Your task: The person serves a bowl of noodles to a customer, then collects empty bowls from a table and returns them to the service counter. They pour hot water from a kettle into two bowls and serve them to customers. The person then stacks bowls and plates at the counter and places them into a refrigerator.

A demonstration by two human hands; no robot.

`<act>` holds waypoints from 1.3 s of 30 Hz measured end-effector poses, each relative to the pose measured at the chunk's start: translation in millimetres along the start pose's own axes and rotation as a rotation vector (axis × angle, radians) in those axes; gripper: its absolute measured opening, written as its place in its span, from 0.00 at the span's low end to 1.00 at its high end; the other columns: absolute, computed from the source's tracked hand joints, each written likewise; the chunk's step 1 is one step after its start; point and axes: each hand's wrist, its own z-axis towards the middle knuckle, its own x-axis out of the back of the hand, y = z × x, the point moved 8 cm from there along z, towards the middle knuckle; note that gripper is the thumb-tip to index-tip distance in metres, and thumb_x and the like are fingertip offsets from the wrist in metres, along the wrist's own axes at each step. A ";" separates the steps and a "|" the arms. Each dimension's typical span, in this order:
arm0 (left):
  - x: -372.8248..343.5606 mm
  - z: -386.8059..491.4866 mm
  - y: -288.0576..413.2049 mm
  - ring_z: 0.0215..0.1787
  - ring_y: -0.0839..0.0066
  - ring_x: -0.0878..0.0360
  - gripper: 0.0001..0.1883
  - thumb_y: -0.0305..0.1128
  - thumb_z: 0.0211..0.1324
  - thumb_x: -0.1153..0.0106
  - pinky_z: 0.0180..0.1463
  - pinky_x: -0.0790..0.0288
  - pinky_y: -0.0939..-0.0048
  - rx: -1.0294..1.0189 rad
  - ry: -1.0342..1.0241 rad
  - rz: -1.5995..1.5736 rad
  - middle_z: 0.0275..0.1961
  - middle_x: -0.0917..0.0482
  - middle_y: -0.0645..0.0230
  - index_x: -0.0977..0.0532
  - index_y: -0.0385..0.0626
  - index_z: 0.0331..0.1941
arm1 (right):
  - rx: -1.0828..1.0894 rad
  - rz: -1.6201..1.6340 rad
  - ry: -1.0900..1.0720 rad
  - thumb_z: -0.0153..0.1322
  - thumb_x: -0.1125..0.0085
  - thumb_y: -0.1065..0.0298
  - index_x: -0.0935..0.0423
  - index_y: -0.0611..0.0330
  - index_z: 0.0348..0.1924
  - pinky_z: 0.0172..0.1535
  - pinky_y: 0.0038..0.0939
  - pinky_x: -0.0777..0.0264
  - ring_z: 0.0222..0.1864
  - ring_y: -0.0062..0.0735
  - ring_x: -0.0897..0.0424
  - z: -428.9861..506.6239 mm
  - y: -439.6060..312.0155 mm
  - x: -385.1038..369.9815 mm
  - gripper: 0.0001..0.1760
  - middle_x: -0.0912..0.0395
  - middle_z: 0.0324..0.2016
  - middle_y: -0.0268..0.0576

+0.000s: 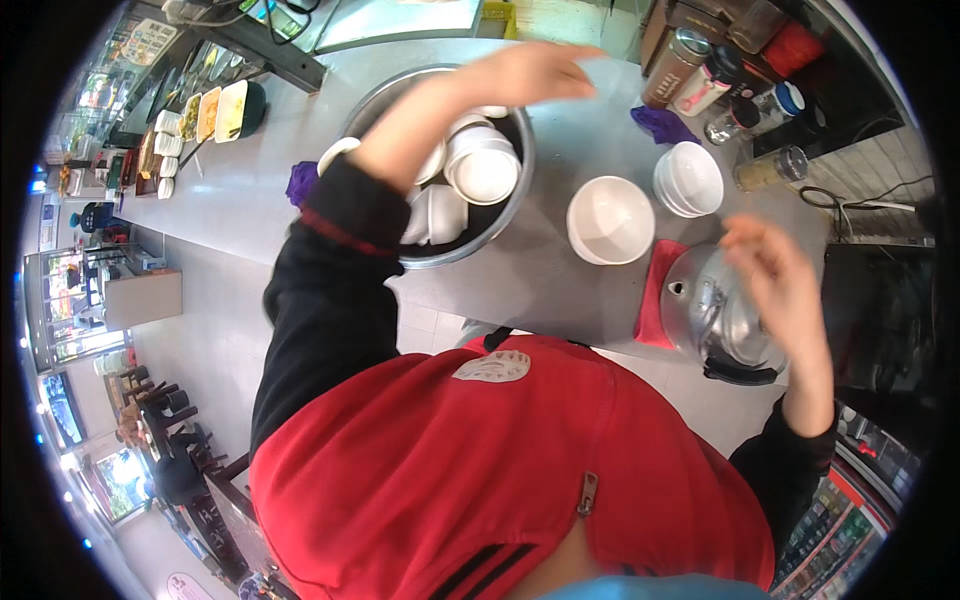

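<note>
My left hand (529,73) is raised over the far rim of a large metal basin (523,169). It looks blurred, and nothing shows in its fingers. White bowls (484,169) lie in the basin, some on their sides; my forearm hides part of them. Right of the basin a stack of white bowls (611,220) stands upright on the metal counter (480,289), with another stack (688,180) behind it. My right hand (769,274), also blurred and without anything in it, hovers over a metal kettle (690,300) with a black handle. A red cloth (660,292) lies partly under the kettle.
Flasks (677,67) and lidded jars (772,166) line the right back, near a purple cloth (664,124). Another purple cloth (301,182) lies left of the basin. Food containers (232,112) stand farther left. A black cable (825,199) hangs by the right wall.
</note>
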 end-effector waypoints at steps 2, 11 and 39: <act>64.8 -76.6 -11.7 0.44 0.74 0.20 0.22 0.38 0.60 0.46 0.48 0.28 0.74 0.129 0.135 0.100 0.40 0.18 0.62 0.31 0.45 0.58 | 0.042 0.116 -0.182 0.68 0.43 0.72 0.25 0.59 0.45 0.40 0.24 0.27 0.35 0.24 0.20 -22.0 -43.8 -54.8 0.12 0.23 0.34 0.39; 29.5 -315.8 -139.5 0.25 0.70 0.20 0.17 0.39 0.56 0.46 0.32 0.29 0.69 0.712 0.140 -0.048 0.25 0.19 0.62 0.24 0.42 0.47 | -0.097 0.073 -0.309 0.66 0.43 0.52 0.29 0.68 0.49 0.45 0.36 0.29 0.41 0.42 0.21 69.0 -107.3 -340.4 0.28 0.22 0.43 0.50; -49.9 -294.1 -152.3 0.15 0.75 0.25 0.15 0.38 0.60 0.56 0.27 0.28 0.69 0.645 -0.321 0.005 0.18 0.21 0.70 0.21 0.43 0.31 | -0.157 -0.625 0.084 0.53 0.32 0.56 0.39 0.49 0.62 0.43 0.40 0.25 0.45 0.50 0.25 98.6 -147.7 -381.3 0.45 0.38 0.47 0.55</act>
